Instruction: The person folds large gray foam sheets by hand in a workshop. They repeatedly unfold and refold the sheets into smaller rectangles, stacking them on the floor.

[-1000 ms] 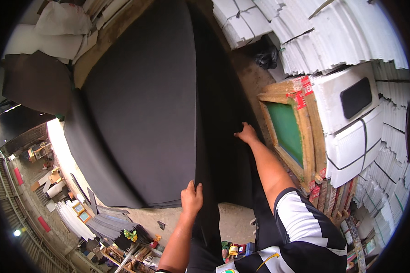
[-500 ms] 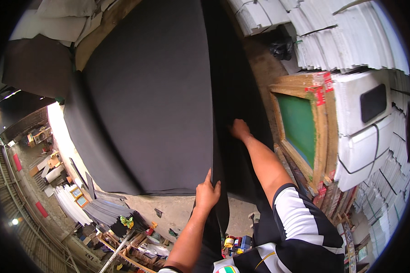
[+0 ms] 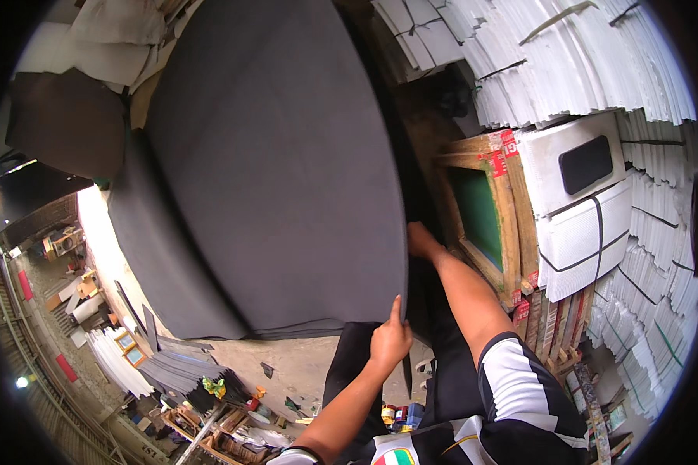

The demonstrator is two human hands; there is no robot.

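A large black flexible sheet (image 3: 279, 178) spreads over the middle, lying on a stack of like sheets whose edges show at the near side. My left hand (image 3: 392, 339) is closed on its near right corner, index finger pointing along the edge. Farther up the same right edge, my right hand (image 3: 424, 240) grips the sheet, its fingertips hidden behind it. A thick fold or roll (image 3: 178, 232) of black sheet runs along the left side. Below the right edge, dark material hangs in shadow, and I cannot make out where it ends.
To the right stand wooden frames (image 3: 510, 209) with a green panel, beside strapped bundles of white sheets (image 3: 585, 236) and tall white stacks (image 3: 589, 62). Small jars (image 3: 402, 415) stand on the floor near my legs. At lower left are grey strips (image 3: 182, 380) and scattered wood pieces.
The sheet's right edge has swung to the right and now covers most of the dark material beside it. My left hand moved right with the corner; my right hand came slightly nearer.
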